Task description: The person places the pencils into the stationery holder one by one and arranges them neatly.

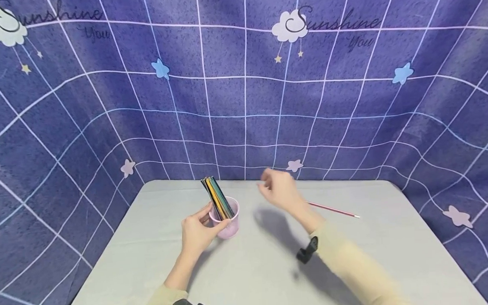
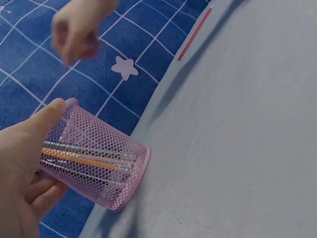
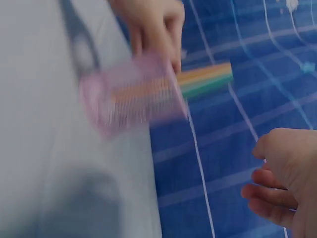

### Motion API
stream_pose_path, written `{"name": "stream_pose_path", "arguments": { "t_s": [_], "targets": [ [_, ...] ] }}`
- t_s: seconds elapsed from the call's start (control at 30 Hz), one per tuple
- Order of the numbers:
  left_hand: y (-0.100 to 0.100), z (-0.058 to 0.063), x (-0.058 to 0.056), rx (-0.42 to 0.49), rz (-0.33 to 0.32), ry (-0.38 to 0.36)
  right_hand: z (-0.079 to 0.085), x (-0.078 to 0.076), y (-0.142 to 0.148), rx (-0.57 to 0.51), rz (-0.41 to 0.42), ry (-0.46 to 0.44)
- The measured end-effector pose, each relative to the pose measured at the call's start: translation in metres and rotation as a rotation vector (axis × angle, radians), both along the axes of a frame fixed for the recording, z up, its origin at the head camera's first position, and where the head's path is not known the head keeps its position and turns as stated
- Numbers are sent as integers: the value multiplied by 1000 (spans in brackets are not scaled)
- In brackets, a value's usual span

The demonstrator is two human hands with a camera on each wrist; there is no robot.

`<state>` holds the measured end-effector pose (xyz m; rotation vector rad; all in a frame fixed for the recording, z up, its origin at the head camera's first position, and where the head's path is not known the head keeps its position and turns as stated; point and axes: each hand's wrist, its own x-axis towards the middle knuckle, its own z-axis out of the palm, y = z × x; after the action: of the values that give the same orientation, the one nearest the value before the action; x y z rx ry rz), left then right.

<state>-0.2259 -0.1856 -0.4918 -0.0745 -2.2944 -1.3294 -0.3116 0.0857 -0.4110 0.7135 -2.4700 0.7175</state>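
A pink mesh pencil cup [image 1: 229,230] stands on the table, gripped at its rim by my left hand [image 1: 197,231]. Several pencils [image 1: 217,196], black, yellow and green among them, lean together in the cup toward its left side. To the cup's right, my right hand [image 1: 282,190] hangs above the table with loosely bent fingers and holds nothing. In the right wrist view, that hand's fingers [image 3: 272,196] curl slightly, apart from the cup. Behind my right hand and forearm lies a red pencil [image 1: 334,209] with a white end, its other end partly hidden in the head view.
The table [image 1: 248,273] has a pale grey cover. A blue-purple cloth [image 1: 226,95] with a grid, stars and clouds hangs at its back and sides. Both forearms wear black wrist mounts, one of them a strap [image 1: 308,250] on the right sleeve.
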Motion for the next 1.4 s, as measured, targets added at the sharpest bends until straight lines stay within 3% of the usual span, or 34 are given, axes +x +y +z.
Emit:
{"name": "stream_pose_path", "arguments": {
  "t_s": [0.3,0.57,0.93,1.1,1.4],
  "targets": [
    [3,-4,-5,6,3,-7,-27,-12,119,126,-120,16],
    [-1,2,-5,7,0,-10,-55,-7,177,246,-189,-107],
    [2,-1,-1,7,1,2,-86,6,197,312,-218,-195],
    [3,-5,-1,23,4,6,-97,8,198,295,-210,-169],
    [4,-3,-1,28,6,-17,-91,5,187,301,-240,-213]
  ]
}}
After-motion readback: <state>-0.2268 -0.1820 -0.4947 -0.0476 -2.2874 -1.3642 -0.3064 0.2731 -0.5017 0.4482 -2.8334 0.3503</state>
